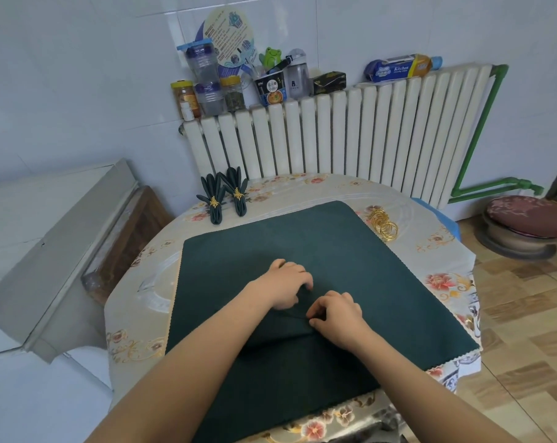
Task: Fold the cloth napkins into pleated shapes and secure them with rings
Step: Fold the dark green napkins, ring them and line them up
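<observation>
A dark green cloth napkin (350,251) lies spread flat over the round table. Near its middle my left hand (286,282) and my right hand (336,311) sit close together, fingers curled, each pinching a small raised fold of the cloth. Two finished pleated green napkins, one (213,199) and the other (237,193), each bound with a gold ring, lie at the table's far left. A pile of several gold rings (384,224) rests just beyond the napkin's far right corner.
The table wears a floral tablecloth (136,340). A white radiator (334,135) stands behind it, with jars, bottles and a kitchen-wrap box on top. A grey cabinet (56,238) is on the left, a cushioned stool (526,222) on the right floor.
</observation>
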A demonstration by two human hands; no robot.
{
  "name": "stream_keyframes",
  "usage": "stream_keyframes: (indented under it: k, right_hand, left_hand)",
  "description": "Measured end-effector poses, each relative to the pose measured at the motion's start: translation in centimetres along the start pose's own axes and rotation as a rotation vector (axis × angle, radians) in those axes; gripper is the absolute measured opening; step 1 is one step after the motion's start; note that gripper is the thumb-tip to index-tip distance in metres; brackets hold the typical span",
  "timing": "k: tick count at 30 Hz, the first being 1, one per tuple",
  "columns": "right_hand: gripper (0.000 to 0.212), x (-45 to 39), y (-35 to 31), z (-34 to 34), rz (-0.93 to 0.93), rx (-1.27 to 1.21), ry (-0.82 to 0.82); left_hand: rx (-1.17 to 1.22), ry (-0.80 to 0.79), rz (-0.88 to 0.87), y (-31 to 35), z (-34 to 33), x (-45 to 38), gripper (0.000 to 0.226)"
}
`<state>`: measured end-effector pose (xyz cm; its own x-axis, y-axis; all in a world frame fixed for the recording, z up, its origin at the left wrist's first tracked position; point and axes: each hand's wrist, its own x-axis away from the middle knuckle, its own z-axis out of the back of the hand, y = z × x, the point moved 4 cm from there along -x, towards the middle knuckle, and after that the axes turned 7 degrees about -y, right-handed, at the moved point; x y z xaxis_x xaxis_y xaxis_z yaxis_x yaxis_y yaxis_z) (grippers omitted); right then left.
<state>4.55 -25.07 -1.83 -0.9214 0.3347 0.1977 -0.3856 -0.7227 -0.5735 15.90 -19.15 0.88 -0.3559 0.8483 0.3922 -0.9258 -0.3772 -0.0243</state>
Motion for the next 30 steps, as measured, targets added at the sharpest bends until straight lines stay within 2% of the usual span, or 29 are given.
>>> stream_keyframes:
  k: [5, 8, 14, 17, 20, 25, 30]
  right_hand:
    - [0.013, -0.2, 0.2, 0.4, 0.003, -0.014, 0.023]
    - [0.012, -0.2, 0.4, 0.6, 0.001, -0.013, 0.042]
    - [0.01, 0.4, 0.9, 0.7, 0.023, -0.013, 0.147]
    - [0.006, 1.0, 1.3, 0.6, -0.005, -0.029, 0.242]
    - [0.02, 1.5, 1.9, 0.4, -0.038, -0.102, 0.345]
    - [0.021, 1.7, 1.7, 0.0, -0.007, -0.082, 0.35]
    - [0.017, 1.6, 1.6, -0.4, 0.118, -0.073, 0.407]
  left_hand:
    - [-0.094, -0.196, 0.03, -0.1, 1.2, -2.5, 0.04]
    - [-0.177, -0.202, 0.025, 0.3, 1.7, -2.5, 0.039]
    - [-0.081, 0.098, 0.05, 0.5, 0.8, 1.3, 0.018]
    - [0.043, 0.236, 0.075, 0.5, -1.2, 3.4, 0.016]
    - [0.226, 0.34, 0.082, -0.2, -3.6, 4.6, 0.02]
    - [0.383, 0.381, 0.014, -0.6, -5.9, 5.9, 0.038]
    - [0.443, 0.358, -0.035, -0.7, -6.1, 6.8, 0.027]
